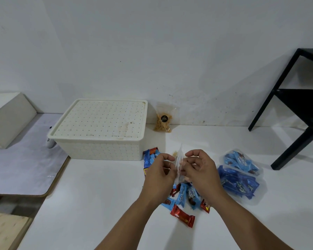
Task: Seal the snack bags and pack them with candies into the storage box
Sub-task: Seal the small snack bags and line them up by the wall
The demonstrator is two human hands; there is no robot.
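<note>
I am holding a clear snack bag upright between my hands, above the desk and just in front of the storage box. My left hand is pinching its left edge with curled fingers, and my right hand is pinching the right edge the same way, so I judge I am working on the seal near the bag's top. Whether the strip is closing yet is too blurred to tell.

As for progress, nothing looks packed: the storage box is sitting with its lid on. A second snack bag is leaning against the wall, just right of the box, and I cannot tell whether it is sealed. Loose candies in blue and red wrappers are lying under and around my hands, with more by the box's front corner. Two clear bags of blue candies are resting to my right.

The lid has to come off before anything goes in. A black stand is occupying the far right, well apart.
</note>
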